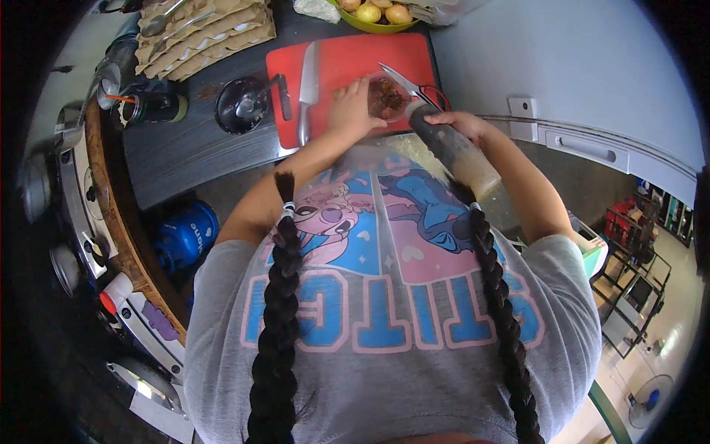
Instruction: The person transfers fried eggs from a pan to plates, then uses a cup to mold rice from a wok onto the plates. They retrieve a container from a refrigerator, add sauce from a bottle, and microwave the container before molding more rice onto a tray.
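"What have the hands got?"

"On my feed, the left hand [349, 107] is part-curled around the side of a clear, round plastic cup [397, 115] with dark brown bits inside. The right hand [462, 127] is closed around a dark, cylindrical bottle [445, 143], tilted with its dark end at the cup. I can't tell whether the two touch."

"Where's the cup?"

"On the red rectangular cutting board [351, 55], near its front edge, on the grey wood-grain desk [177, 148]."

"How would they handle?"

"I'd judge the cup light, thin-walled and easily tipped: hold it low around the sides. The bottle looks heavier, perhaps slippery; I'd grip it mid-body."

"Counts?"

"One cup, one bottle, one board, one long silver knife [309, 81], one pair of red-and-black-handled scissors [403, 80]. I make out at least three yellowish onions [368, 12]; that bowl is cut off."
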Tool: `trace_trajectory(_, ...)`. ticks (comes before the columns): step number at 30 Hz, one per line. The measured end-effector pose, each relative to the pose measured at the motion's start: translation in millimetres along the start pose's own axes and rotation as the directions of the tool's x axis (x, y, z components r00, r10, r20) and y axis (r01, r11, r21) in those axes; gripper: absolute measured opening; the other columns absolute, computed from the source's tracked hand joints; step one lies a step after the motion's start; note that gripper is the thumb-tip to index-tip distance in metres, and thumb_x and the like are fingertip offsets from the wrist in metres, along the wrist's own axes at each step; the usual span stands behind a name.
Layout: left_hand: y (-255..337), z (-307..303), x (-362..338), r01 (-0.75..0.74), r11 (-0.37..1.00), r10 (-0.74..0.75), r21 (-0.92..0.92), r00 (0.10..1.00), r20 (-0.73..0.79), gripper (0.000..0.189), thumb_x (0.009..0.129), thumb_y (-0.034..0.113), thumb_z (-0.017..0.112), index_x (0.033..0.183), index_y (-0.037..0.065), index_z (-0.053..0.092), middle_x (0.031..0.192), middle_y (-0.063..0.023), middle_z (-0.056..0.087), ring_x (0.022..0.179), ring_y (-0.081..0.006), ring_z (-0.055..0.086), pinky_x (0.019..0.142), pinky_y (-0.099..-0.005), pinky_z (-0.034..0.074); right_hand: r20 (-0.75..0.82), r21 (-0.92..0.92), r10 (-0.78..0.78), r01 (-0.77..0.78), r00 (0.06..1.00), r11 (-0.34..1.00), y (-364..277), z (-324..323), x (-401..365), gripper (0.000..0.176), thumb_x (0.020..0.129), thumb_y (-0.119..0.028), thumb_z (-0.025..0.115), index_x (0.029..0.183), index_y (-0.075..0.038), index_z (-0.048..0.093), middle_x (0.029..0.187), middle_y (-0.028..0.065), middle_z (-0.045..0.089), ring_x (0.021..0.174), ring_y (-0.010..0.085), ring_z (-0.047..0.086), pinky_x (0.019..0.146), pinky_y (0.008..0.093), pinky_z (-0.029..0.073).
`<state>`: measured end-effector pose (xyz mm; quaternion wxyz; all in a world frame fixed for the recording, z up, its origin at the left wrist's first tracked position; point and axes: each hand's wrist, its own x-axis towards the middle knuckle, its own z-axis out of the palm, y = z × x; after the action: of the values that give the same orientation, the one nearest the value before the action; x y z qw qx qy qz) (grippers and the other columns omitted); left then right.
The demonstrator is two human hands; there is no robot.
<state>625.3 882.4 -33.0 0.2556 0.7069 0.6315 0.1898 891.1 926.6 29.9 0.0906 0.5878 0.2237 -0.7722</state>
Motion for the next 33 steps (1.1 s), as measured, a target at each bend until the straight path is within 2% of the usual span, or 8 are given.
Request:
trace_trajectory(4,-0.2,-0.5,0.6,0.011,1.000,-0.011,-0.005,1.000,0.013,0.106,0.056,0.040,0.088,0.140,0.002,0.036,0.137,-0.0166,0.048,0.120,-0.0370,0.050,0.104,-0.0441,0.038,0.026,0.019,-0.037,0.037,0.999,0.999,-2.5,15.7,-9.1,0.044,0.079,-0.040,0.074,0.108,-0.009,0.066,0.090,0.0057,0.069,0.072,0.0184,0.065,0.069,0.0349,0.053)
trace_trajectory(7,-2.5,0.3,1.1,0.009,1.000,-0.008,-0.030,1.000,0.021,0.107,0.057,0.039,0.088,0.143,0.005,0.034,0.141,-0.0166,0.045,0.125,-0.0400,0.046,0.103,-0.0477,0.041,0.028,0.045,-0.011,0.009,1.000,0.999,-7.0,23.5,-15.7,0.041,0.080,-0.038,0.073,0.107,-0.009,0.066,0.085,0.0049,0.068,0.069,0.0180,0.064,0.067,0.0350,0.053)
trace_trajectory(14,-0.7,-2.8,0.0,0.004,0.999,-0.004,-0.034,1.000,0.014,0.107,0.056,0.039,0.088,0.143,0.005,0.034,0.141,-0.0171,0.045,0.127,-0.0402,0.045,0.104,-0.0479,0.040,0.024,0.024,-0.031,0.030,0.999,0.999,-1.5,14.5,-1.7,0.043,0.080,-0.040,0.073,0.109,-0.008,0.066,0.088,0.0064,0.070,0.071,0.0178,0.065,0.067,0.0351,0.053)
trace_trajectory(17,-0.5,-2.8,0.0,0.001,0.999,-0.001,-0.036,1.000,0.010,0.107,0.056,0.039,0.088,0.143,0.005,0.034,0.141,-0.0173,0.045,0.126,-0.0404,0.046,0.104,-0.0481,0.040,0.019,0.041,0.012,-0.013,1.000,0.999,-1.1,3.7,3.0,0.043,0.081,-0.039,0.073,0.110,-0.008,0.066,0.091,0.0071,0.070,0.073,0.0182,0.066,0.069,0.0352,0.054)
trace_trajectory(20,-2.7,0.4,0.7,-0.009,0.999,0.009,-0.037,1.000,0.002,0.107,0.056,0.038,0.088,0.142,0.003,0.035,0.140,-0.0175,0.046,0.124,-0.0394,0.047,0.104,-0.0465,0.038,0.031,0.023,-0.061,0.061,0.998,0.998,-6.0,2.8,-0.8,0.044,0.081,-0.040,0.073,0.110,-0.008,0.066,0.092,0.0074,0.070,0.074,0.0186,0.066,0.069,0.0355,0.054)
trace_trajectory(23,-2.0,1.0,0.7,-0.015,0.999,0.015,-0.035,1.000,-0.001,0.107,0.056,0.038,0.088,0.141,0.001,0.035,0.139,-0.0175,0.046,0.122,-0.0385,0.049,0.105,-0.0448,0.037,-0.036,0.015,-0.043,0.044,0.998,0.999,-13.7,6.1,-1.9,0.046,0.081,-0.042,0.072,0.109,-0.007,0.066,0.091,0.0076,0.070,0.073,0.0191,0.066,0.068,0.0361,0.053)
trace_trajectory(25,-2.2,0.7,0.9,-0.011,1.000,0.011,-0.027,1.000,-0.001,0.107,0.056,0.038,0.088,0.141,0.001,0.035,0.138,-0.0173,0.047,0.121,-0.0386,0.049,0.104,-0.0448,0.038,0.042,0.008,-0.088,0.088,0.995,0.996,-17.8,8.8,-0.8,0.046,0.081,-0.044,0.072,0.107,-0.007,0.065,0.091,0.0075,0.069,0.072,0.0193,0.065,0.067,0.0358,0.053)
trace_trajectory(33,-4.9,3.3,1.5,-0.033,0.998,0.033,-0.046,0.999,-0.014,0.108,0.055,0.039,0.088,0.141,0.001,0.035,0.136,-0.0175,0.048,0.120,-0.0397,0.049,0.104,-0.0451,0.038,0.084,0.025,-0.064,0.062,0.994,0.998,-26.6,22.7,-0.6,0.046,0.080,-0.041,0.073,0.111,-0.008,0.064,0.092,0.0072,0.069,0.075,0.0184,0.065,0.069,0.0348,0.053)
